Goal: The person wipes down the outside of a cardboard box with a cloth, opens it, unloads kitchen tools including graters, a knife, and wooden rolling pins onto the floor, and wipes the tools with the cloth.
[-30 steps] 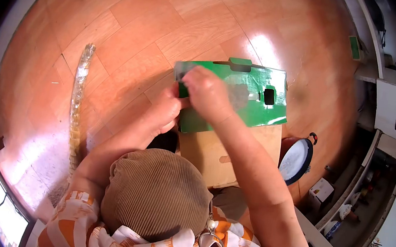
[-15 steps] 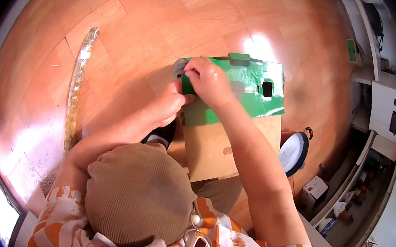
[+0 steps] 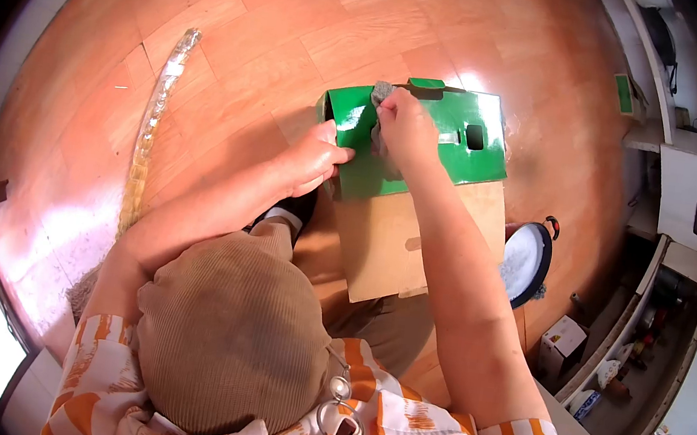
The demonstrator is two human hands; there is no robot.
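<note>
Wad, grey, pinched in the right hand, has moved from the far-left corner of the green box rightward across its panel; the left hand grips its left edge.

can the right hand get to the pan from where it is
Probably yes: the pan sits to the right of the green cardboard box, with nothing visible covering its top, though the right hand is busy holding a grey cloth.
</note>
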